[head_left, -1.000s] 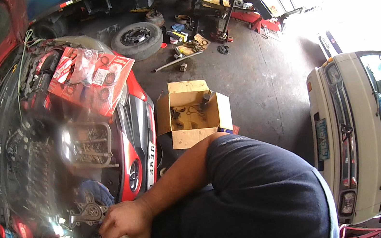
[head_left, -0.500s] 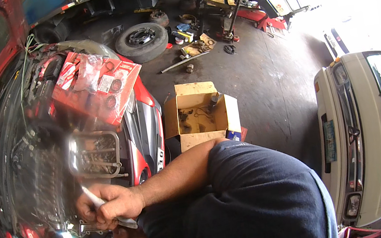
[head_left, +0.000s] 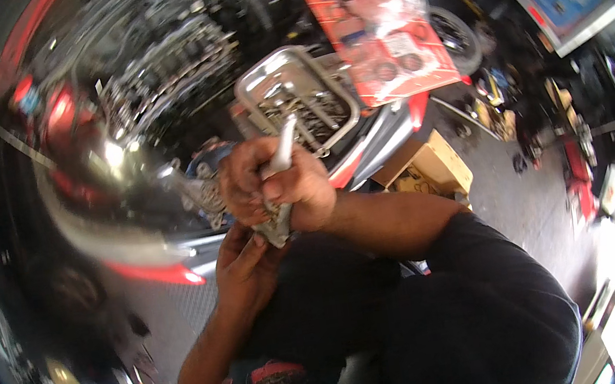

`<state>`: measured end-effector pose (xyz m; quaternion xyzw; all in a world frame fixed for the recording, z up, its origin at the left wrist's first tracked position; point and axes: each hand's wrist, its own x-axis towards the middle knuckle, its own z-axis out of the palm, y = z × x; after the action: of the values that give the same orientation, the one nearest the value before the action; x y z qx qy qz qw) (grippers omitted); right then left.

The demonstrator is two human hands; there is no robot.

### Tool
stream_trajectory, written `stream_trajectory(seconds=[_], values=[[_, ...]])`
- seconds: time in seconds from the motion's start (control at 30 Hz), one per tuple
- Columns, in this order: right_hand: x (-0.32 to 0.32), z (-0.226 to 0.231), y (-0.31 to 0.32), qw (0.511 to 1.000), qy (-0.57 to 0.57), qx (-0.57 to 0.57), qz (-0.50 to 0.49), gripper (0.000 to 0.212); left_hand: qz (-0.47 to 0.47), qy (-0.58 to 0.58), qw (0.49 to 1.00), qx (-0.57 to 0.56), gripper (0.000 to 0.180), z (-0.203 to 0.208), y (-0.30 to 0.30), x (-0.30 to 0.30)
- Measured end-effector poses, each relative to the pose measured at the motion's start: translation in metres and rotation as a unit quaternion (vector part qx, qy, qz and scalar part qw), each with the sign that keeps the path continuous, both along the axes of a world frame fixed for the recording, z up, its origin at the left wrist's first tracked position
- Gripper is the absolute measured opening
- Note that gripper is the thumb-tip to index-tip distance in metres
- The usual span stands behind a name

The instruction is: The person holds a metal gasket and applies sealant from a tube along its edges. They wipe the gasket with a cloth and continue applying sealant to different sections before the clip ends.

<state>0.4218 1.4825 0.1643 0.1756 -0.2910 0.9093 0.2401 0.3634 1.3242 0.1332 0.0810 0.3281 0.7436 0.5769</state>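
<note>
My right hand (head_left: pixel 275 185) is closed around a tube with a long white nozzle (head_left: pixel 284 146); the nozzle sticks up out of the fist toward the engine. Below the fist shows the tube's crumpled greyish tail (head_left: pixel 275 232). At that tail is my left hand (head_left: pixel 243 268), thumb and fingers closed on it, though part of the grip is hidden. Just beyond my fingers lies a metal casting with holes (head_left: pixel 201 191), partly covered by the right hand. Further off sits a metal tray (head_left: pixel 288 57) holding several tools and small parts, blurred by motion.
An exposed engine (head_left: pixel 165 70) fills the car's front bay. A red gasket-set package (head_left: pixel 379 32) lies right of the tray. Beyond the bumper stands an open cardboard box (head_left: pixel 430 167) on the floor. A tyre (head_left: pixel 454 34) lies further right.
My view has swung left, so the engine and tray now lie ahead. The left hand, mostly hidden before, shows at the tube's tail. The tube remains in my right hand.
</note>
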Motion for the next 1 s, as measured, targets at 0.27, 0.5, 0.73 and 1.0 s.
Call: stream_trajectory(seconds=[0.27,0.5,0.73,1.0], values=[[-0.044,-0.009,-0.019,0.991,0.009,0.102,0.083,0.025,0.119,0.048,0.991,-0.04,0.033,0.002,-0.02,-0.002],[-0.059,-0.004,-0.042,0.971,-0.198,0.068,0.12,0.012,0.272,0.056,0.957,-0.085,0.027,0.003,-0.043,0.0],[-0.061,-0.011,-0.047,0.933,-0.202,0.26,0.143,0.016,0.299,0.055,0.951,-0.055,0.023,-0.011,-0.043,0.014],[-0.038,-0.039,-0.037,0.891,-0.231,0.391,0.014,0.027,0.302,0.189,0.927,-0.116,0.02,-0.031,-0.027,0.02]])
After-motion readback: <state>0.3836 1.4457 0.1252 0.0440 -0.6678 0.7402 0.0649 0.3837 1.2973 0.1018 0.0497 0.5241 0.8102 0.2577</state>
